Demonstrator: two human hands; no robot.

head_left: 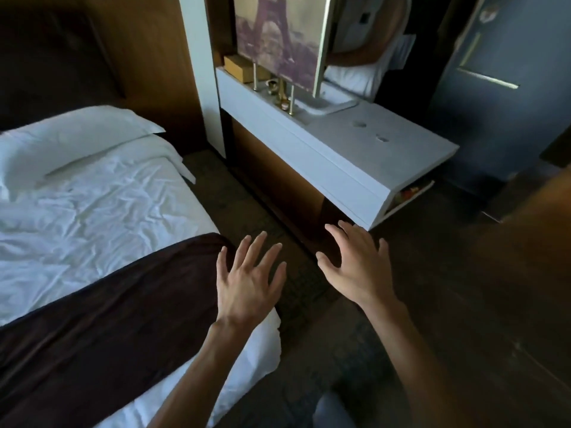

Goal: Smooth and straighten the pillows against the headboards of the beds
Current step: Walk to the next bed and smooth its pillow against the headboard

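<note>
Bare left hand (247,282) and right hand (355,267), fingers spread, empty

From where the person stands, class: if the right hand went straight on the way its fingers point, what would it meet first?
Probably the white bedside unit: the right hand points up and slightly left at its near lower corner, fingers spread and empty. Depth is unclear, so it might pass beneath.
</note>
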